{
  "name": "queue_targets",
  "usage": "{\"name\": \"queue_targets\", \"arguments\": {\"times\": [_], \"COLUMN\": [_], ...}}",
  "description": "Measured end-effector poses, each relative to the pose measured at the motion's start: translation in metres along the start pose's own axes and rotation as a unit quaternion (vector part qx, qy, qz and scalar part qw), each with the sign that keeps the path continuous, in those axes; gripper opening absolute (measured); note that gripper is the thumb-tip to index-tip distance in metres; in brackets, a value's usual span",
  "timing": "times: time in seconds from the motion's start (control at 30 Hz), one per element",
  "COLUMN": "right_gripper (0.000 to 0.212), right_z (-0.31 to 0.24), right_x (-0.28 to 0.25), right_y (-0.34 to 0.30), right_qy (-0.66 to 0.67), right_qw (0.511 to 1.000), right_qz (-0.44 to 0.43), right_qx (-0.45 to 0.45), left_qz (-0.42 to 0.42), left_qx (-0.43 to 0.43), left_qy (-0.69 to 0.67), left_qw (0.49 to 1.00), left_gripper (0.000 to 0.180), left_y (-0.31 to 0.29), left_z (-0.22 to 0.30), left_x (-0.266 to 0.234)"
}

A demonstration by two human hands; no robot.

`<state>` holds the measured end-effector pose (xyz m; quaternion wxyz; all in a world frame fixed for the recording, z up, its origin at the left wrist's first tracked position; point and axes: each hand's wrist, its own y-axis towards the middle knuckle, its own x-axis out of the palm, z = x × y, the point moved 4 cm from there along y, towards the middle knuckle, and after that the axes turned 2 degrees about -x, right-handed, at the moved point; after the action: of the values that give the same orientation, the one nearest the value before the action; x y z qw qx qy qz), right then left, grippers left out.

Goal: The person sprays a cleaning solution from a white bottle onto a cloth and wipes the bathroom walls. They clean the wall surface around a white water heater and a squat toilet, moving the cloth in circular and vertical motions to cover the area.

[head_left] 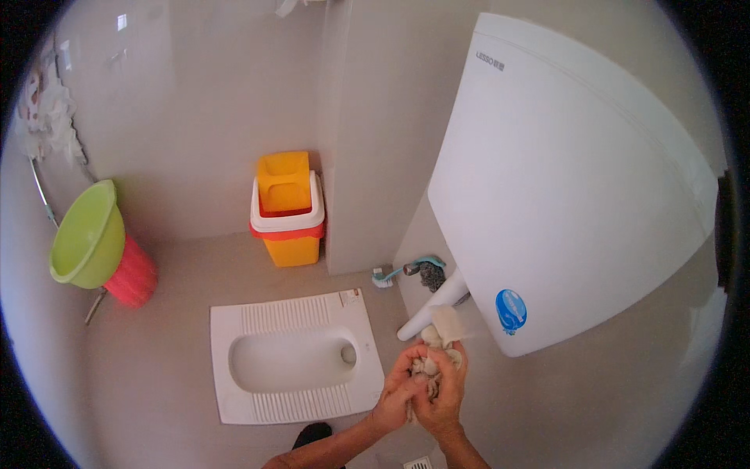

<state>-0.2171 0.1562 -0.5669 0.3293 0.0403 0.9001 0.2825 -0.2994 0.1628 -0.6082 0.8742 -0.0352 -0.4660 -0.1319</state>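
A bunched, beige-white cloth (447, 324) is squeezed between my two hands at the lower right of the squat toilet. My left hand (397, 391) is closed around its left side, fingers curled in. From the right, my right hand (445, 383) grips the same bundle, and the two hands touch. Folds of the cloth show between the fingers, and a looser part sticks out above them. The squat toilet (297, 302), white with ribbed foot areas, lies in the floor left of my hands.
A white cistern (570, 187) hangs on the right wall, its white pipe (433, 305) running down beside my hands. A blue brush (382, 277) and a dark scourer (432, 276) lie behind the pipe. Farther off stand a yellow bin (293, 252), a green basin (87, 234) and a red bucket (133, 273).
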Motion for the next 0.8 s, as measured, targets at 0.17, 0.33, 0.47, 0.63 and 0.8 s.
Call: {"name": "queue_targets", "arguments": {"times": [0.17, 0.33, 0.47, 0.63, 0.8], "right_gripper": [0.028, 0.011, 0.024, 0.027, 0.044], "right_z": [-0.115, -0.164, -0.123, -0.103, -0.134], "right_x": [-0.073, -0.122, -0.110, -0.093, -0.094], "right_y": [0.093, 0.186, 0.200, 0.168, 0.210], "right_qy": [-0.275, -0.506, -0.572, -0.460, -0.303], "right_qw": [0.929, 0.819, 0.793, 0.837, 0.938], "right_qz": [0.070, 0.184, 0.032, -0.197, -0.164], "right_qx": [-0.237, -0.196, -0.207, -0.221, -0.045], "left_qz": [0.128, 0.200, 0.195, 0.200, 0.209], "left_qx": [-0.042, -0.335, -0.333, -0.131, -0.060], "left_qy": [0.172, 0.276, 0.282, 0.035, 0.523], "left_qw": [0.976, 0.878, 0.878, 0.970, 0.824], "left_gripper": [0.041, 0.032, 0.028, 0.024, 0.021], "left_y": [-0.034, -0.118, -0.154, -0.133, -0.060], "left_z": [0.033, 0.027, 0.014, 0.097, 0.261], "left_x": [-0.001, -0.011, -0.030, -0.025, 0.008]}}
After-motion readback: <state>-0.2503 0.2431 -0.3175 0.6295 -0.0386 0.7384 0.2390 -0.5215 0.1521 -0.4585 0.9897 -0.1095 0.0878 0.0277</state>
